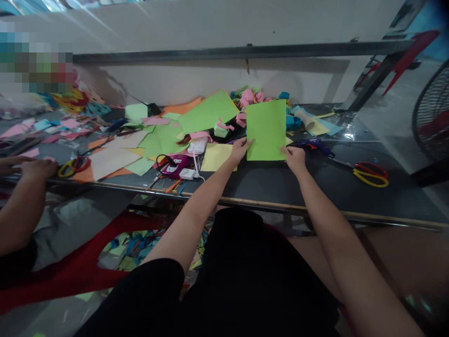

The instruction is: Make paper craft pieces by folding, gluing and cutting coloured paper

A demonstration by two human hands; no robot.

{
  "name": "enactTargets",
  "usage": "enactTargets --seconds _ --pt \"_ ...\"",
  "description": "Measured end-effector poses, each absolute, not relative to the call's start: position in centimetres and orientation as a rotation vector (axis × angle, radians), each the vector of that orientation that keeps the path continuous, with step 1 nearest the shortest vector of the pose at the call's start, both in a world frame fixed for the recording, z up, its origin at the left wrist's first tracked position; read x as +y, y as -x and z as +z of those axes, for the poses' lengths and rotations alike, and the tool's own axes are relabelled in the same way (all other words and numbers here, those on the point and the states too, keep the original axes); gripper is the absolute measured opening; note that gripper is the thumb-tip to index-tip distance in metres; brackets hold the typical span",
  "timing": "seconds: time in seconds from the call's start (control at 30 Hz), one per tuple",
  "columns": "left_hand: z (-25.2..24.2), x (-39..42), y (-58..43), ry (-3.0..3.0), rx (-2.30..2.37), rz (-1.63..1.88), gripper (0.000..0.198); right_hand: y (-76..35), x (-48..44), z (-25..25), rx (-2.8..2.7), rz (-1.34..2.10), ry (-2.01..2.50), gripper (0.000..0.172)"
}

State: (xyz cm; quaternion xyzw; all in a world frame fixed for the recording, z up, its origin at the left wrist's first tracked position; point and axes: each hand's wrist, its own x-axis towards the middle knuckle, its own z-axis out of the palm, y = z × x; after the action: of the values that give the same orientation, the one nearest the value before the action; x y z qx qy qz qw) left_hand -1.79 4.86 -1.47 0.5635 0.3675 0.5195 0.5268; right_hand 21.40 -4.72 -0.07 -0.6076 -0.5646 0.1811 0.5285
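Between my two hands a bright green sheet of paper [266, 128] is held up, tilted toward me, above the dark tabletop. My left hand [241, 150] pinches its left edge near the bottom. At the lower right corner, my right hand [293, 157] pinches the sheet between thumb and fingers. A pale yellow sheet [216, 157] lies beside my left hand. Just behind my right hand is a purple glue gun [314, 144]. Folded pink paper pieces [249, 97] and blue ones [293, 122] are heaped behind the green sheet.
Red-and-yellow scissors [371, 174] lie on the right, and another pair [73, 166] on the left near a co-worker's hand [37, 168]. A purple power strip [176, 166] with cords sits near the front edge. Coloured sheets [117, 159] cover the left. A fan [433, 105] stands at right.
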Motion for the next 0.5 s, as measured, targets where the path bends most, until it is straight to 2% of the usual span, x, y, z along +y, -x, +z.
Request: enactTargets --seconds 0.5 --pt "-1.44 4.6 1.58 -1.4 0.88 1.163 0.019 -21.24 -4.25 -0.16 -1.223 0.615 1.336 0.072"
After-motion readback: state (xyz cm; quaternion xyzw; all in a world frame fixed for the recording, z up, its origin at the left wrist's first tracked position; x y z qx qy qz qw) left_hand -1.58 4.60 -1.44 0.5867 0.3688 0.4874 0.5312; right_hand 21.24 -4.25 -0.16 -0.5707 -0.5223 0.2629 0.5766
